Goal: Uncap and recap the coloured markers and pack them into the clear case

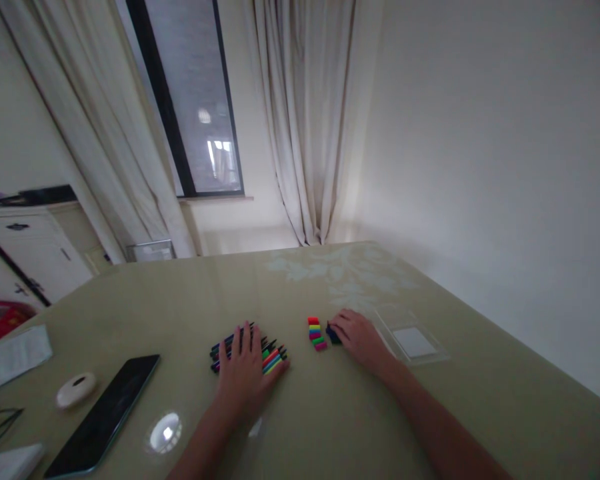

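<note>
A bunch of coloured pens (pixel 275 361) with dark tips lies on the table. My left hand (pixel 243 370) rests flat over it, fingers spread, hiding the middle of the bunch. To the right, small bright blocks (pixel 314 331) in orange, yellow, green and pink stand in a short row; they may be pen caps. Beside that row are small dark blue pieces (pixel 333 335), partly covered by my right hand (pixel 357 335). Its fingers are bent and pressed together, with the fingertips on the dark pieces.
A clear plastic case (pixel 414 341) with a white insert lies right of my right hand. On the left are a black phone (pixel 107 413), a round white object (pixel 76 391), a clear round object (pixel 165 433) and folded paper (pixel 15 358). A wall borders the table's right side.
</note>
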Demonstrator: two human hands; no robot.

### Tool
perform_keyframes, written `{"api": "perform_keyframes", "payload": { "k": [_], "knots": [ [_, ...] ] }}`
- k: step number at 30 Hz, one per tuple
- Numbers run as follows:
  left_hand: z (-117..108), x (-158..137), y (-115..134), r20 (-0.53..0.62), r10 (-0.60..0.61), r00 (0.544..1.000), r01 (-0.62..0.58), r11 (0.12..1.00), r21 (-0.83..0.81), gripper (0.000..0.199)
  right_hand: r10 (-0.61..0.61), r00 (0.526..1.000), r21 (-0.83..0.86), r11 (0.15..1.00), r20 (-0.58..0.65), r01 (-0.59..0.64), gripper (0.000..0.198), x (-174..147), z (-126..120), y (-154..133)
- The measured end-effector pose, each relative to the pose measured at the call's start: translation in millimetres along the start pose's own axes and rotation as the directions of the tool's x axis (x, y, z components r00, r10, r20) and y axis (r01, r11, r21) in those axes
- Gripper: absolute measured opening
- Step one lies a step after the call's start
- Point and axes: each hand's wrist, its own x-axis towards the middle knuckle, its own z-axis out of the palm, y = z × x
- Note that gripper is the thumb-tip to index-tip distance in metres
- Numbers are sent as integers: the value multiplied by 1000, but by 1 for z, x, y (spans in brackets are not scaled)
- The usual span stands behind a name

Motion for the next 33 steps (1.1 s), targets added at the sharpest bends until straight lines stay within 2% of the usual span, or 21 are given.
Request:
{"api": "perform_keyframes", "payload": {
  "k": [6, 10, 14, 18, 27, 33],
  "knots": [
    [2, 12, -11, -36, 9, 999, -8, 999, 32, 106, 60, 995, -28, 998, -84, -62, 40, 4, 23, -32],
    [7, 10, -10, -140, -12, 990, 25, 996, 91, 110, 119, 990, -67, 990, -70, -124, 58, 8, 39, -52],
    [14, 7, -5, -182, -85, 980, 104, 989, 102, 113, 161, 986, -49, 985, -28, -163, 71, 15, 48, -52],
    [17, 11, -5, -144, -96, 985, 100, 995, 23, 115, 199, 980, -19, 980, -2, -199, 71, 22, 54, -48],
    [20, 25, -13, -191, -74, 979, 76, 997, 6, 111, 117, 990, -1, 993, 79, -117, 71, 44, 63, -51],
    [18, 32, -18, -188, -48, 981, 49, 999, 1, 112, 93, 993, 21, 995, 68, -95, 70, 57, 71, -57]
  ]
}}
